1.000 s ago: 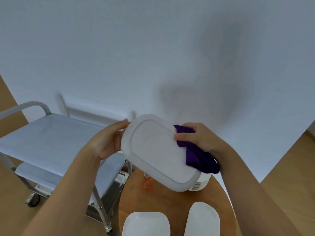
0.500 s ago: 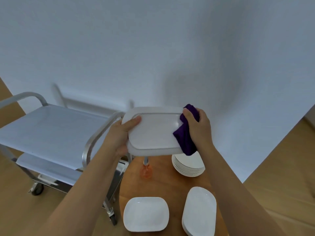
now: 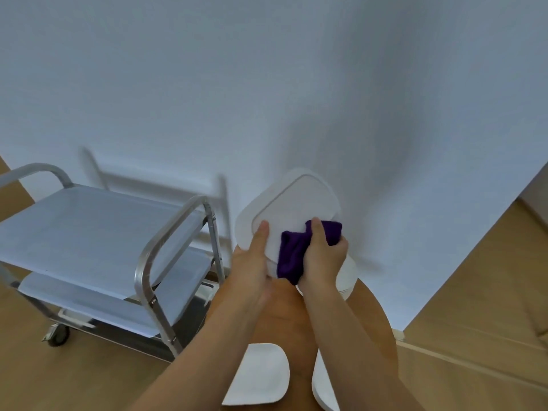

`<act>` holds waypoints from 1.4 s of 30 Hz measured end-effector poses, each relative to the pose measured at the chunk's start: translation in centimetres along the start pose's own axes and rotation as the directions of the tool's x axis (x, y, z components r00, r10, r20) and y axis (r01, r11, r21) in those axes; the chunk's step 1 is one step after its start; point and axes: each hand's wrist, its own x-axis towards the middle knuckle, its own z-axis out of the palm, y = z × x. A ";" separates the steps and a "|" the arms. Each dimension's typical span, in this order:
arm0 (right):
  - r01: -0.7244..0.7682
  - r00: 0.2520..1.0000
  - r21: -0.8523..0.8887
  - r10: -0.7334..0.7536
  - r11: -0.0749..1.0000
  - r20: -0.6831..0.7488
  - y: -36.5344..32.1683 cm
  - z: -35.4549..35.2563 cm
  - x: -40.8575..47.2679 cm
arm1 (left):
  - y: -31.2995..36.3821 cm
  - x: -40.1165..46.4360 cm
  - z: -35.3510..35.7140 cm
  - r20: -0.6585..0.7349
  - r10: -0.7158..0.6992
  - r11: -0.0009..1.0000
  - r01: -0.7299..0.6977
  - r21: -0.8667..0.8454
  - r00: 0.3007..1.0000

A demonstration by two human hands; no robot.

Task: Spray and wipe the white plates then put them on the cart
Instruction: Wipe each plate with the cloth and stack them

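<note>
Left hand [image 3: 252, 262] grips the lower edge of a white plate [image 3: 292, 209], thumb laid up across its face, holding it tilted up in the air over the round wooden tabletop [image 3: 284, 315]. Right hand [image 3: 323, 259] is bunched around a purple cloth [image 3: 292, 256] and presses it onto the plate's lower right part, so I'd call this mid-wipe on this one.

As for progress: the metal cart [image 3: 98, 232] sits just left of the tabletop and both shelves I can see have no plates on them, so nothing seems to be delivered yet. That makes this plate probably the first of the batch, or close to it. Still waiting on the tabletop: a squarish white plate [image 3: 261, 375] near the front edge, another plate [image 3: 324, 387] beside it that's mostly hidden by the right forearm, and a stack of plates [image 3: 347, 277] peeking out behind the right hand. How many are in that stack, can't tell.

Spray bottle isn't visible anywhere right now, likely hidden behind the arms. So lots left: finish this wipe, set it on the cart, then repeat for everything else.
</note>
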 end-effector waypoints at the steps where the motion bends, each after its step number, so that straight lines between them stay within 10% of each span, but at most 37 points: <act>1: 0.004 1.000 -0.032 -0.004 0.999 0.018 -0.2 0.0 0.1 | 0.4 0.2 -0.4 0.041 -0.029 1.000 0.028 0.011 0.999; 9: 0.409 0.807 -0.449 -0.085 0.795 0.584 -3.8 -1.0 0.9 | 5.5 2.1 -3.4 0.280 -0.221 0.958 0.154 0.243 0.934; 21: 0.518 0.821 -0.810 -0.427 0.275 0.380 2.8 -0.7 -1.1 | 2.5 1.8 -0.4 0.042 0.104 0.980 -0.110 0.164 0.994; 29: 0.564 0.816 -0.650 -0.463 0.509 0.345 4.0 -2.1 -1.4 | -1.9 0.6 0.9 0.111 0.130 0.725 -0.171 0.667 0.985; 36: 0.612 0.791 -0.536 -0.430 0.582 0.435 0.8 -2.5 1.2 | -2.4 -0.8 0.8 0.272 0.136 0.642 -0.294 0.708 0.953; 42: 0.236 0.972 -0.595 -0.187 0.768 0.145 -0.5 -5.4 4.6 | -2.4 -0.4 0.7 0.363 -0.143 0.672 -0.179 0.719 0.921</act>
